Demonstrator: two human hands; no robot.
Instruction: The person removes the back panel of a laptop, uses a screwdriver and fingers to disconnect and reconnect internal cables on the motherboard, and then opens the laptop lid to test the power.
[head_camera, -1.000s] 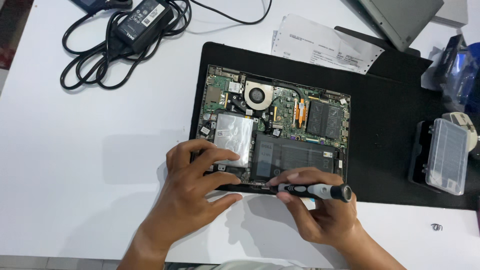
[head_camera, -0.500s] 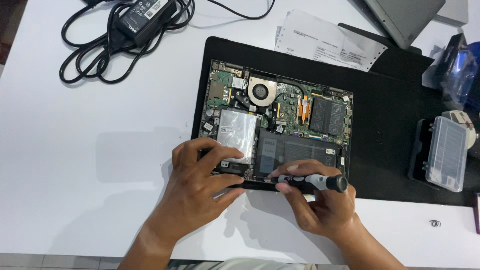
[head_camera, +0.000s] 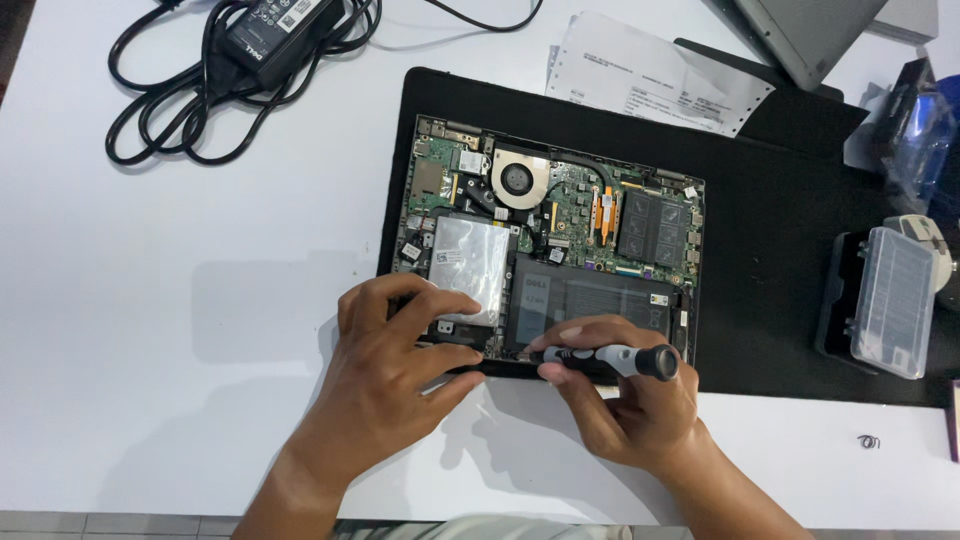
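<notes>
**Laptop teardown, working the front edge**

Bottom cover is off the laptop and it's lying guts-up on a black mat. Fan sits around 12 o'clock on the board, a silver drive at 9 o'clock, the flat dark battery toward 5 o'clock.

Right hand is closed around a small screwdriver, black and grey handle, held nearly flat with the tip pointing toward 9 o'clock along the laptop's near edge. Thumb and forefinger pinch the shaft up near the tip. Left hand isn't holding anything I can see: fingers bent and pressed down on the near-left corner of the chassis, just below the drive, bracing it.

My read: this is the screw stage, somewhere on the near rim between drive and battery. The tip is hidden behind the fingers, so I can't tell whether it's seated in a screw head or not. Whatever comes next probably calls for keeping the bit square in the head and the left hand steady so the chassis doesn't slide on the mat.

Other stuff around: power brick with coiled cable at 11 o'clock, a paper sheet at 1 o'clock, a clear bit case at 3 o'clock, and a tiny spring-like bit on the white table at 4 o'clock.
</notes>
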